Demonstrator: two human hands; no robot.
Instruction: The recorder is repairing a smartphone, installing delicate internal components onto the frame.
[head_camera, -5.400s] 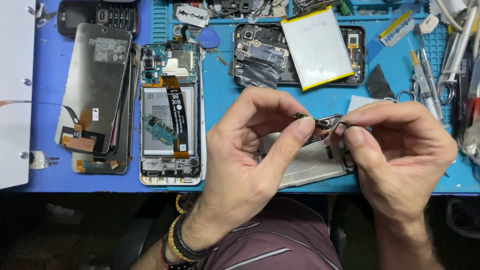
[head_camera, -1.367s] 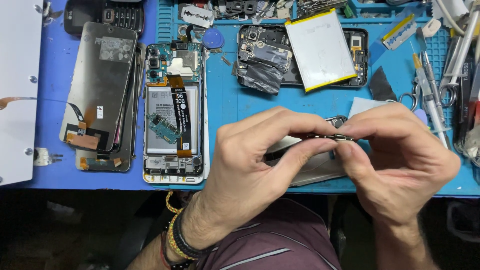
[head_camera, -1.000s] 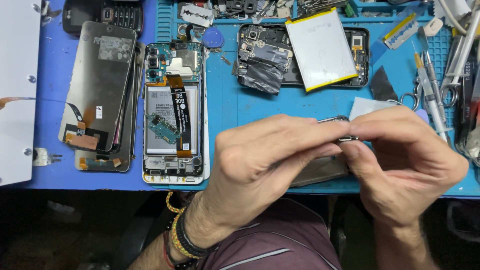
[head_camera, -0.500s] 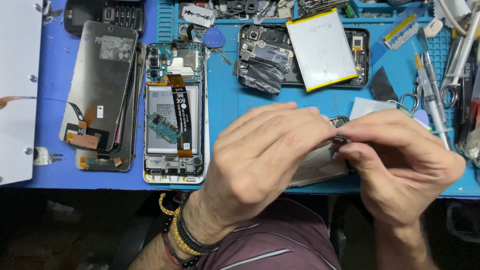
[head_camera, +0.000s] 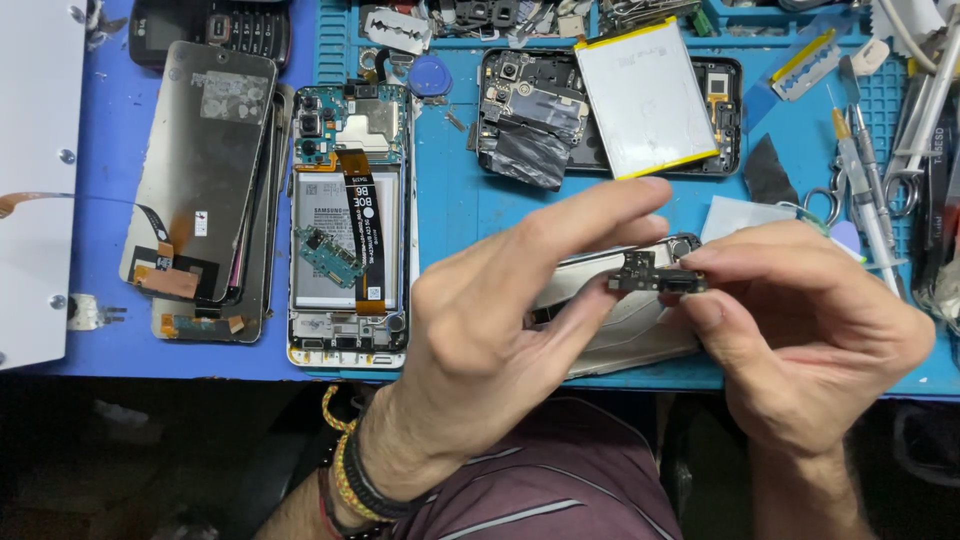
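Observation:
My right hand (head_camera: 800, 330) pinches a small dark circuit board (head_camera: 655, 276) between thumb and fingers, above a silver phone back cover (head_camera: 620, 330) lying on the blue mat. My left hand (head_camera: 510, 320) is beside it with fingers spread and stretched out; its fingertips reach toward the board's left end, and whether they touch it I cannot tell. An opened phone (head_camera: 348, 230) with an orange flex cable lies left of my left hand.
A detached screen (head_camera: 195, 170) lies at the left, next to a white panel (head_camera: 35, 180). A second opened phone with a loose white battery (head_camera: 640, 95) lies at the back. Tweezers, scissors and tools (head_camera: 900, 150) crowd the right. The blue mat's (head_camera: 470, 210) front edge runs under my wrists.
My left hand has opened its fingers and drawn slightly back from the small board, which now shows clearly in my right hand's pinch. Earlier both hands were closed around it.

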